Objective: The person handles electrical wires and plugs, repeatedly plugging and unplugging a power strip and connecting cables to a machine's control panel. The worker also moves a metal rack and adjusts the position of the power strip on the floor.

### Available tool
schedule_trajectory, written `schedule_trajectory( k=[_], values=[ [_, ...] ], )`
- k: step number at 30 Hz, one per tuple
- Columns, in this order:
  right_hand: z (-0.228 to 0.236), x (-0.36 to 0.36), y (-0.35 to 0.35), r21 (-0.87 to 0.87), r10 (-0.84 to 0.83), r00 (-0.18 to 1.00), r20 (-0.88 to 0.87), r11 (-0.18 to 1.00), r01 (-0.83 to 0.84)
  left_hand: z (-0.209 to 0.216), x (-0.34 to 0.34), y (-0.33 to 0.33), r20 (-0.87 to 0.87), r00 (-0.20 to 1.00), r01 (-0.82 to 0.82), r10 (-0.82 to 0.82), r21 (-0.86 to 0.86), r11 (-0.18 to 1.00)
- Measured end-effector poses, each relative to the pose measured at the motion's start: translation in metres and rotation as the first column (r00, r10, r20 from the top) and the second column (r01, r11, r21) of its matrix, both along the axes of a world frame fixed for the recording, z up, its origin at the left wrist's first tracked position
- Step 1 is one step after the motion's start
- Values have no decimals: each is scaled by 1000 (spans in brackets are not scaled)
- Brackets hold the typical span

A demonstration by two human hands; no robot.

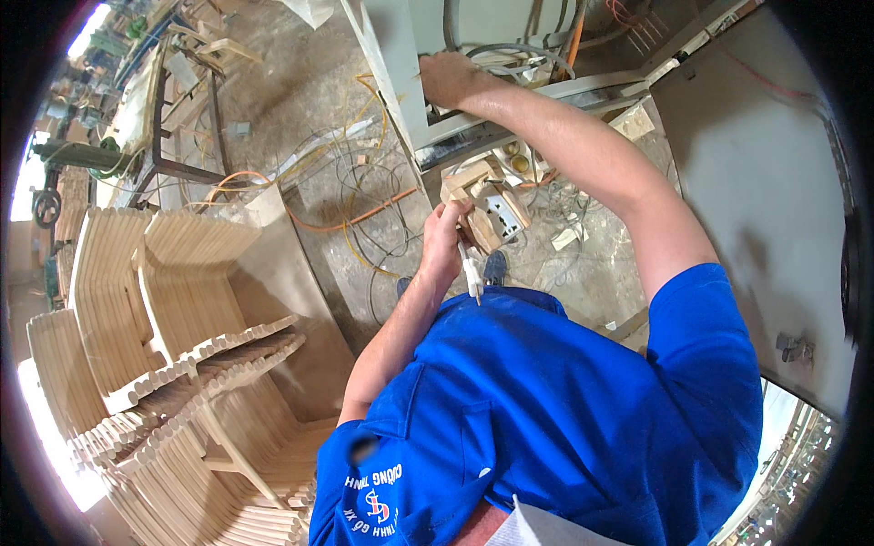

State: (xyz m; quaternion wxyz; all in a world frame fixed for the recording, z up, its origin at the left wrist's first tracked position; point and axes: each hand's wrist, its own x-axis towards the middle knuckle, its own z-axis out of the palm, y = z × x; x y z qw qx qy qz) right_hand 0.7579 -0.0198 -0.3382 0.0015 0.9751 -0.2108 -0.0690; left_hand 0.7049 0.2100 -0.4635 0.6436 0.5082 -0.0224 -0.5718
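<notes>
My left hand (443, 238) is closed in front of my body, with a white plug (472, 273) and its lead hanging from the fingers. Right beside that hand is a white power socket (502, 218) mounted on a wooden block (482, 227); whether my fingers also touch the block cannot be made out. My right arm reaches forward into an open grey metal cabinet (393, 64). There my right hand (452, 80) is behind the front frame, near thick grey cables (519, 62), and its fingertips are hidden.
Stacks of curved wooden parts (196, 273) stand at the left. Loose wires (360, 200) and an orange hose (364, 218) cross the concrete floor. The cabinet's grey door (756, 191) hangs open at the right. A metal-framed workbench (164, 127) stands at the far left.
</notes>
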Motion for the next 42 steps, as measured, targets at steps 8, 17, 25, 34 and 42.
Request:
schedule_trajectory(
  k=[8,17,25,34,42],
  values=[
    [15,-20,3,-69,-68,957,283,993,91,-11,7,1,29,999,26,-25,-4,1000],
    [10,-195,23,510,-254,790,558,856,-85,-16,14,-10,99,991,96,-92,-32,995],
    [0,-232,50,199,142,739,659,914,-353,5,5,-43,63,986,152,-152,7,988],
    [-9,-232,44,103,309,816,488,909,-405,10,2,-57,77,975,211,-209,-14,977],
    [-5,-228,39,96,260,808,528,928,-361,15,1,-60,107,978,182,-181,3,983]
  ],
)
